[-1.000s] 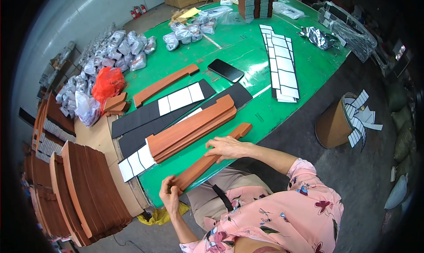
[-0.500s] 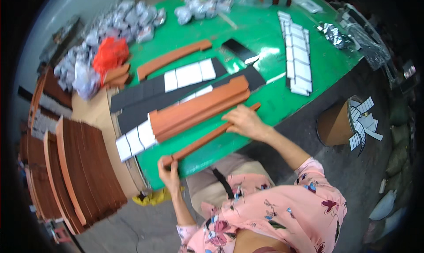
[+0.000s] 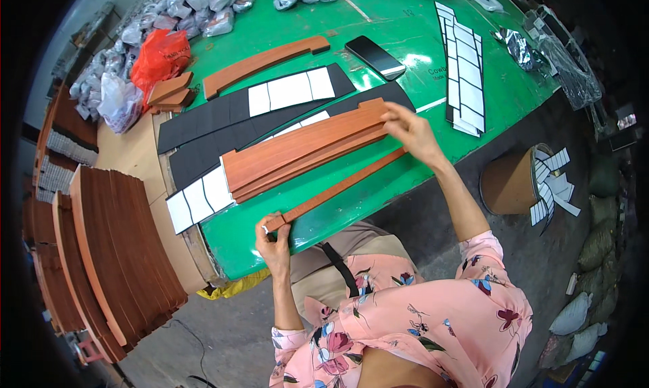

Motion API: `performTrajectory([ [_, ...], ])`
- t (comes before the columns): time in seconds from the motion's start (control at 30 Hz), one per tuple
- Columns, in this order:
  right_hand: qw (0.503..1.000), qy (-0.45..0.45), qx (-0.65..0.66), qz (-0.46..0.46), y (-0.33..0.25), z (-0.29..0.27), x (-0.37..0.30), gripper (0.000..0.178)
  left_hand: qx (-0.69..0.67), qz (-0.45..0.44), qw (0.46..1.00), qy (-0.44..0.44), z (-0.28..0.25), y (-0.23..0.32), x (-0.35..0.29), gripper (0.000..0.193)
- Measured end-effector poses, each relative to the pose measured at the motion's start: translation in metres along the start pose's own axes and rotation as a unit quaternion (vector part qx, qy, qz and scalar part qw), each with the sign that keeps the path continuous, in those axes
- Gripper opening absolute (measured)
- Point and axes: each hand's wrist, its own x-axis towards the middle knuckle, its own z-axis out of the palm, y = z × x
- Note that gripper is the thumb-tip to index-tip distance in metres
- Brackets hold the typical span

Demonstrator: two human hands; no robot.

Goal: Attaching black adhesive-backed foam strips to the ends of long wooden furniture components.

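Observation:
My left hand (image 3: 274,247) is closed around the left end of a narrow reddish-brown wooden strip (image 3: 341,190), which slants up to the right above the table's near edge. A small white bit shows at those fingers. My right hand (image 3: 414,134) is over the strip's far end, its bent fingers apart and reaching the right end of a stack of shaped wooden boards (image 3: 304,148); its thumb is hidden. Under the stack's left end sticks out a white-sectioned strip (image 3: 197,200). Black strips (image 3: 216,127) with white patches lie behind the stack.
On the green table (image 3: 385,23) are a curved wooden piece (image 3: 263,63), a phone (image 3: 374,56), white-sectioned strips (image 3: 465,77), a red bag (image 3: 162,53) and grey bagged bundles (image 3: 220,16). Wooden boards (image 3: 128,253) stand stacked at left. A bin (image 3: 507,183) with white scraps stands at right.
My right hand has moved up and right, from the strip's middle to the board stack's right end. The strip has shifted slightly right and up with my left hand still on its end.

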Motion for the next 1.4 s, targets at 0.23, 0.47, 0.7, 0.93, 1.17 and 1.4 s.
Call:
performTrajectory([
  [0.23,0.975,-0.088,-0.108,-0.173,-0.029,0.06,0.028,0.04,0.001,-0.01,1.0,-0.001,0.002,0.005,0.0,0.028],
  [0.47,0.863,-0.239,-0.291,-0.336,-0.051,0.166,0.054,0.069,0.028,0.004,0.999,0.016,0.002,-0.007,-0.002,0.028],
  [0.7,0.861,-0.274,-0.24,-0.354,-0.058,0.167,0.046,0.064,0.059,0.03,0.998,0.018,-0.004,-0.006,-0.003,0.032],
  [0.93,0.856,-0.275,-0.292,-0.327,-0.056,0.157,0.043,0.065,0.069,0.035,0.997,-0.022,-0.002,0.0,0.002,0.035],
  [1.17,0.969,-0.141,-0.161,-0.121,-0.046,0.064,0.088,0.026,0.047,0.016,0.998,-0.036,-0.008,0.0,0.001,0.032],
  [1.4,0.953,-0.151,-0.262,-0.016,0.022,-0.013,0.101,0.03,0.041,0.01,0.999,-0.015,-0.004,-0.007,-0.002,0.031],
])
